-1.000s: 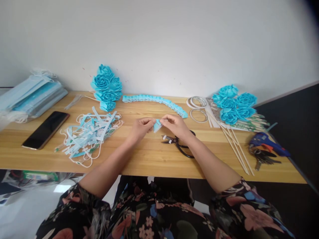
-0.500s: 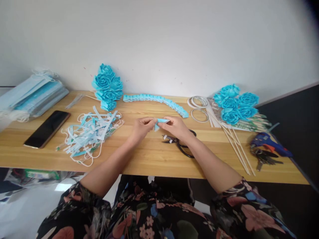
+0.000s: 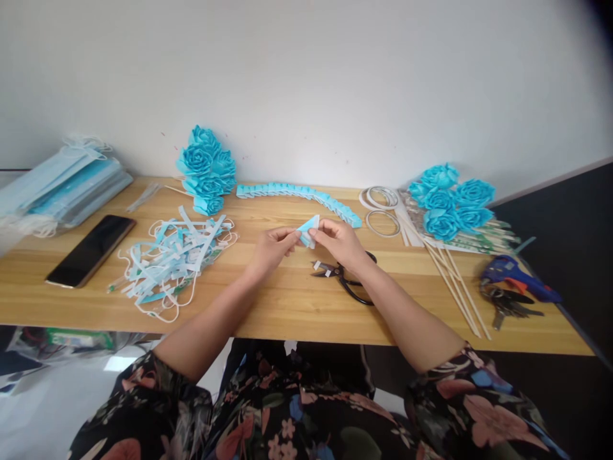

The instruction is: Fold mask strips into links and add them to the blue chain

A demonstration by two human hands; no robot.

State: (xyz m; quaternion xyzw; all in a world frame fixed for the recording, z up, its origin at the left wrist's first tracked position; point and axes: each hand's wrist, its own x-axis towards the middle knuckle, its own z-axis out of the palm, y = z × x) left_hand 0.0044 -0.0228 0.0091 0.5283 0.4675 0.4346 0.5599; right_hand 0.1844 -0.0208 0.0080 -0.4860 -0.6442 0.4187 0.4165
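My left hand and my right hand meet over the middle of the wooden table. Both pinch a small folded blue piece between fingertips, its point tipped up. Black scissors lie on the table just under my right wrist. A curved row of folded blue pieces lies behind my hands.
A pile of cut mask strips and ear loops lies left, a phone and a stack of face masks farther left. Blue rose bunches, tape rolls, wooden sticks, a glue gun and keys lie about.
My fingers have turned the small blue piece, so its point now tips upward. My hands stayed in place.
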